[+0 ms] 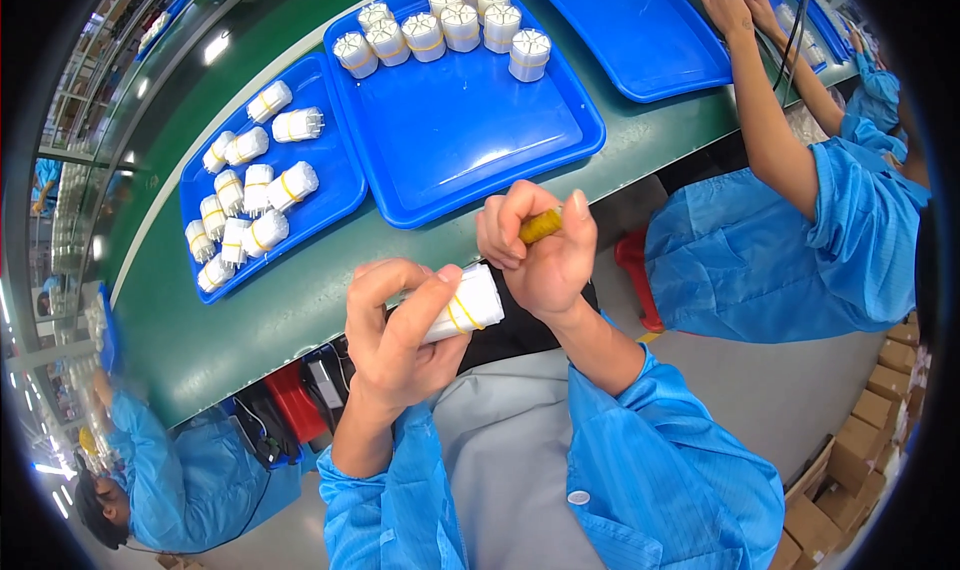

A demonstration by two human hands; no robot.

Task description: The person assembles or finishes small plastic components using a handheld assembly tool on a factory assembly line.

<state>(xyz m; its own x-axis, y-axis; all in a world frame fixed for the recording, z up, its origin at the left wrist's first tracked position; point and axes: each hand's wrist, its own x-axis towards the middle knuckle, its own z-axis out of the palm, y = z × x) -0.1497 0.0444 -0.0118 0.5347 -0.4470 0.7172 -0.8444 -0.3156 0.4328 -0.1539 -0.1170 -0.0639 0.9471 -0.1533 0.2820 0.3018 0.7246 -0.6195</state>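
My left hand (405,335) is closed round a white bundle (478,300) of thin pieces, held tilted in front of my lap. Yellow rubber bands cross its side, and its far end lies under my fingers. Just right of it, my right hand (540,255) is raised palm up. Its fingers are curled loosely and its thumb stands apart. A ribbed yellow cover, like a finger cot (540,227), sits at a fingertip near the thumb. No bundle is in this hand, and it appears slightly apart from the left one.
Banded white bundles lie in a small blue tray (345,195) at left; others stand upright at the back of a larger blue tray (480,175). Another blue tray (640,40) is beyond. A co-worker's arm (775,120) reaches over the green table (250,340) at right; another person sits at left.
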